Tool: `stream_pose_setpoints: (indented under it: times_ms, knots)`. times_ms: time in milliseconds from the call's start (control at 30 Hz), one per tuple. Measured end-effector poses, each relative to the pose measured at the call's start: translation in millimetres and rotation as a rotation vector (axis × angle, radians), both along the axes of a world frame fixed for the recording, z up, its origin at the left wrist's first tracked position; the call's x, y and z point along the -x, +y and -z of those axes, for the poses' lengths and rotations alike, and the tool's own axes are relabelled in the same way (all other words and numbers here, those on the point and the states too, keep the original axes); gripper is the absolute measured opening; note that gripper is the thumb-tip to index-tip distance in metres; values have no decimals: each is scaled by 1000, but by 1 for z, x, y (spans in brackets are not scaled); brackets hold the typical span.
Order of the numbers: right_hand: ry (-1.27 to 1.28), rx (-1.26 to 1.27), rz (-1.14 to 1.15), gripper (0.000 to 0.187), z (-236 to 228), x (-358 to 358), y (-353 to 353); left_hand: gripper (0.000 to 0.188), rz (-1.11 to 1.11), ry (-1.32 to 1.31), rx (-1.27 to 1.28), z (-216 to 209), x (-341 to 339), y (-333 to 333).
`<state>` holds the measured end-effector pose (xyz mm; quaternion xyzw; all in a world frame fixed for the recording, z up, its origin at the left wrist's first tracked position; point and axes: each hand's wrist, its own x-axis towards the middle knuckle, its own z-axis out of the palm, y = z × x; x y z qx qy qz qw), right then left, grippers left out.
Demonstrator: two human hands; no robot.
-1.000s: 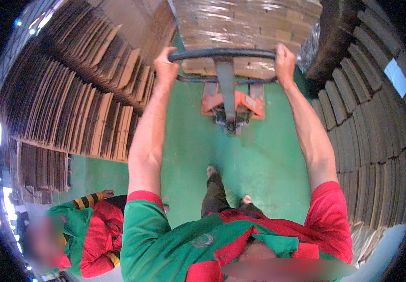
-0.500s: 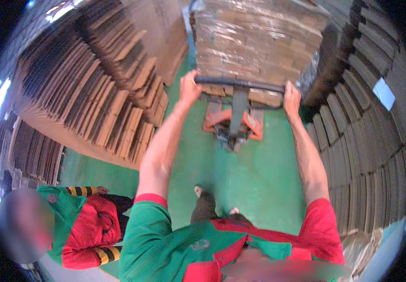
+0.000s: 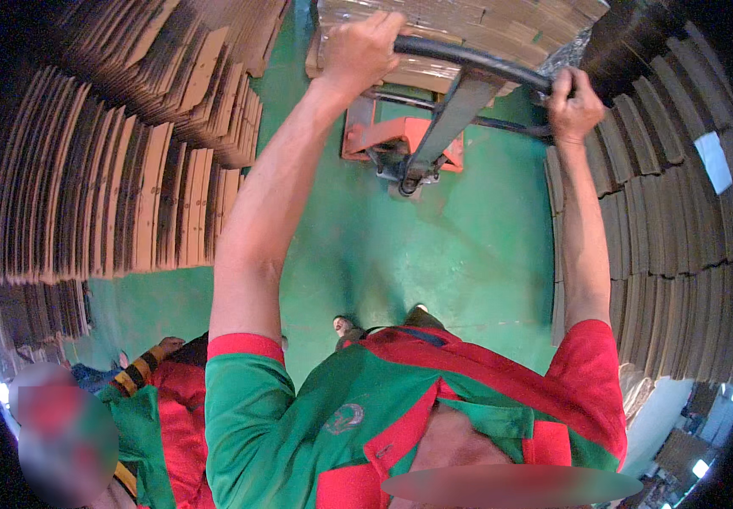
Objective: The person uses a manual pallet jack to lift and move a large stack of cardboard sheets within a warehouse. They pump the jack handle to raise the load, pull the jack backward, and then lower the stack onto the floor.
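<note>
Both arms reach forward to the black handlebar (image 3: 468,58) of a pallet jack. My left hand (image 3: 361,53) is wrapped round its left end, and my right hand (image 3: 575,105) grips the right end. From the bar a dark steel shaft (image 3: 449,117) slants down to the jack's orange base (image 3: 400,134), which stands on the floor. Just beyond the bar rises a large load of flat cardboard (image 3: 502,30) wrapped in clear film. The jack's forks are hidden from sight.
Tall stacks of flat cardboard (image 3: 112,187) line the left side, and more cardboard stacks (image 3: 663,212) line the right, one carrying a pale blue sheet (image 3: 713,163). A green floor (image 3: 468,246) runs between them. At the lower left stands a person (image 3: 181,424) in red and green.
The handlebar and my hands appear higher in view and closer, with the bar now tilted down to the right. The orange base and load have shifted upward. The person at left appears lower.
</note>
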<state>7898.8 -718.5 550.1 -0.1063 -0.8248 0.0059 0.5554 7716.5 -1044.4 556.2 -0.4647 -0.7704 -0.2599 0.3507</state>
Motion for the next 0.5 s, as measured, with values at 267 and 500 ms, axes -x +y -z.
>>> stream_pose_setpoints:
  times_ms: [267, 500]
  knots:
    - [-151, 19, 144, 34, -14, 54, 21, 16, 33, -10, 8, -17, 48, 30]
    - [-274, 133, 109, 43, -20, 101, 48, 19, -81, -182, 48, -17, 89, 62]
